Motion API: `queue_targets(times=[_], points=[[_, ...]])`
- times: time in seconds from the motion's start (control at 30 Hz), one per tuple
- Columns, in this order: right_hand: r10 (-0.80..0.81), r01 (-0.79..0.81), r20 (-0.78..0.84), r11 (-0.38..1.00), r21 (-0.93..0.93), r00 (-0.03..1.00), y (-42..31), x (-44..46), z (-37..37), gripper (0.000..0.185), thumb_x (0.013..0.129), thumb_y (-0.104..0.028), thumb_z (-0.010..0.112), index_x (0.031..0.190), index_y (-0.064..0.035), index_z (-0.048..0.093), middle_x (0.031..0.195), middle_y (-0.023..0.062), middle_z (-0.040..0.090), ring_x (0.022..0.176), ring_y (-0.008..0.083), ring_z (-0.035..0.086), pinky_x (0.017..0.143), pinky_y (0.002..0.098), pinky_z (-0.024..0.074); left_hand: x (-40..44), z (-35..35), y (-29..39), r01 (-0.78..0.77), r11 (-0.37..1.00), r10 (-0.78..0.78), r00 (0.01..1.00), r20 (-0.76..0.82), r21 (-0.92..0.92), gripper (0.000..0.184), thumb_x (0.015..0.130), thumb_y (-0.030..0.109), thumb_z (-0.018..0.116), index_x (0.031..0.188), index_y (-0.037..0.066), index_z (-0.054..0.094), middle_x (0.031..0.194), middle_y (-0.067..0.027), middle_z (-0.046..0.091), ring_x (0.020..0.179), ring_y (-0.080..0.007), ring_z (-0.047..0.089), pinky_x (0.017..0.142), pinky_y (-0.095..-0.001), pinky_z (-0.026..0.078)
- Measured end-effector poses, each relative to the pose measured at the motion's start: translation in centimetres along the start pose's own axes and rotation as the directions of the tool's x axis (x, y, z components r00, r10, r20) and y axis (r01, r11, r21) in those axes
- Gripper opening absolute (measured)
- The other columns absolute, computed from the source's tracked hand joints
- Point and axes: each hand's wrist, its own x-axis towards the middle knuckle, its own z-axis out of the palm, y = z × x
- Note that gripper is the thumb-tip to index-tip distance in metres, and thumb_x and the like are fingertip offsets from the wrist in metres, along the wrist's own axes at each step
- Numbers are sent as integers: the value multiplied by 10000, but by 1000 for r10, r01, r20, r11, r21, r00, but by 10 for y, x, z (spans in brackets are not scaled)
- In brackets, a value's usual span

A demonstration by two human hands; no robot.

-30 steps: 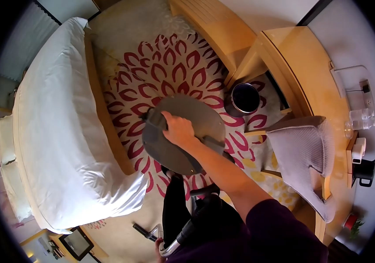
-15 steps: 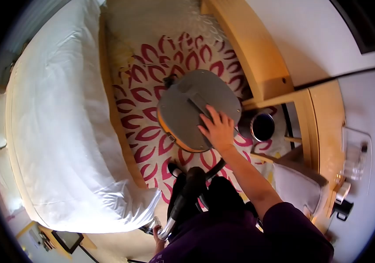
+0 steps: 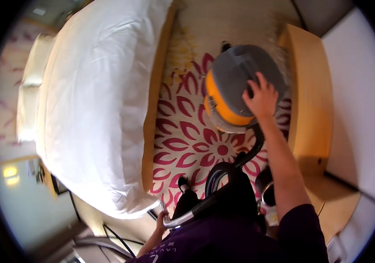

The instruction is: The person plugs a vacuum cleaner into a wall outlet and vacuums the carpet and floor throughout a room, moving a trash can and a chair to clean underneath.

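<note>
A canister vacuum cleaner (image 3: 227,105) with a grey lid and an orange body stands on the patterned carpet, ahead and to the right. My right hand (image 3: 263,100) is on the lid, its fingers curled over the near end of the dark handle. The black hose (image 3: 257,142) runs from the machine back towards my legs, looping in front of me. At the lower left, my left hand (image 3: 161,222) is closed around the bent metal tube (image 3: 181,219) at the hose's end. Part of that hand is hidden by the tube.
A bed with white bedding (image 3: 99,105) fills the left side, its wooden base along the carpet. On the right is a wooden bench (image 3: 312,96) against the white wall. A dark bin (image 3: 267,188) stands close to my right leg. Carpet (image 3: 187,144) shows between bed and vacuum.
The vacuum cleaner has moved forward, away from my legs, with my right hand still on it, and shows more of its orange side. The view has turned. My left hand keeps the tube.
</note>
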Motion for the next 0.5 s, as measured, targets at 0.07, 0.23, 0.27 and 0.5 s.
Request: queue_targets(times=[0.07, 0.23, 0.27, 0.5], points=[[-52, 52, 24, 999, 14, 998, 29, 69, 27, 323, 706, -330, 615, 989, -175, 637, 1278, -7, 445, 973, 287, 513, 768, 463, 432, 2, 41, 32, 131, 972, -124, 991, 47, -197, 192, 850, 123, 461, 1022, 101, 543, 873, -38, 534, 724, -125, 526, 602, -244, 452], [-350, 315, 161, 927, 204, 923, 131, 239, 95, 412, 826, -334, 575, 1194, -151, 546, 1329, 119, 426, 1212, 307, 403, 1006, 394, 329, 28, 125, 112, -377, 729, 477, 878, -30, 572, 443, 616, 164, 741, 994, 55, 537, 912, -123, 565, 850, -283, 551, 784, -361, 441], [-327, 334, 251, 942, 14, 911, 163, 265, 128, 444, 849, -371, 549, 1245, -172, 513, 1353, 142, 396, 1242, 309, 371, 1033, 392, 296, 24, 147, 149, -256, 868, 328, 939, -104, 426, 434, 620, 178, 746, 982, 59, 539, 926, -124, 561, 890, -303, 538, 807, -371, 427], [-627, -484, 741, 585, 651, 238, -4, 169, -35, 535, 838, -388, 569, 1246, -52, 485, 1244, 91, 503, 1135, 219, 476, 968, 348, 348, 96, 205, 172, -201, 898, 335, 889, -313, 392, 351, 615, 123, 676, 934, 73, 538, 961, -115, 516, 992, -322, 483, 873, -400, 411]])
